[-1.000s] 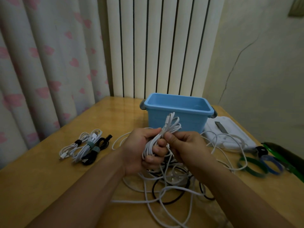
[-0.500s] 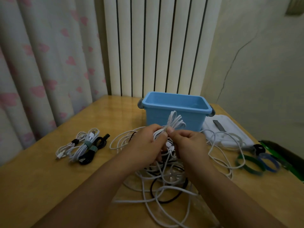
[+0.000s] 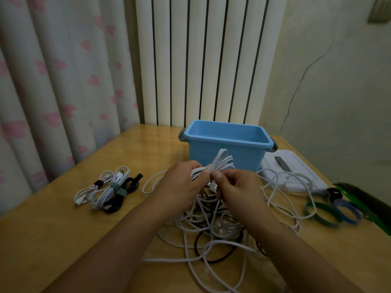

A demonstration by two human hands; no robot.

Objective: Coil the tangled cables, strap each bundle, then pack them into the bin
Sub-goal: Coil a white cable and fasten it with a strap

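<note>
Far left, I am seeing a pale curtain [image 3: 53, 85] with pink heart shapes hanging in soft folds beside the wooden table [image 3: 42, 233], whose top is looking smooth and glossy. On it, left of my arms, three strapped bundles [image 3: 108, 190] are lying side by side and touching: two of thin white cord and one black, each cinched by a small band. Moving right, my left hand [image 3: 182, 187] is curling its fingers around a coiled white cable [image 3: 213, 168], folded into long narrow loops that are fanning out above my knuckles. My right hand [image 3: 234, 187] is pinching the coil at its waist with thumb and forefinger; a pale strap may be sitting there, though I cannot tell for sure. Below both hands, the tangled cables [image 3: 211, 233] are sprawling in loose white and black rings on the tabletop. Behind the coil, the blue plastic bin [image 3: 228, 144] is standing upright and open, rectangular with grey handles. Right of it, a white flat pouch [image 3: 296, 172] is lying, and beyond that, green and blue strap loops [image 3: 330, 212] are resting near the table's right edge.
</note>
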